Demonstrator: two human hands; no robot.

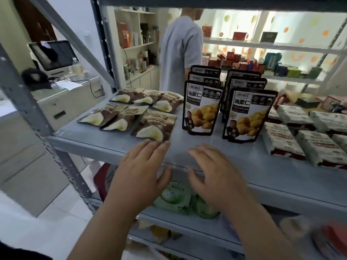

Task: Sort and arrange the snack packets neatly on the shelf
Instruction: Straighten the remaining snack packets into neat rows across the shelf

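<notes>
Head view: the left hand (142, 173) and right hand (212, 177) are flat, fingers spread, holding nothing, over the front of the grey metal shelf (234, 156). The left fingertips (150, 142) are just beside a flat brown snack packet (154, 126). Tall black pouches (201, 107) stand behind it. White flat packets (281, 141) lie on the right.

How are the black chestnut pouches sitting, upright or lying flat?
Upright: the black chestnut pouches stand on their bases in two rows on the shelf, fronts facing the camera.

We count six brown snack packets (154, 126), six chestnut pouches (201, 107), plus white packets (283, 141) too cropped to tally.
</notes>
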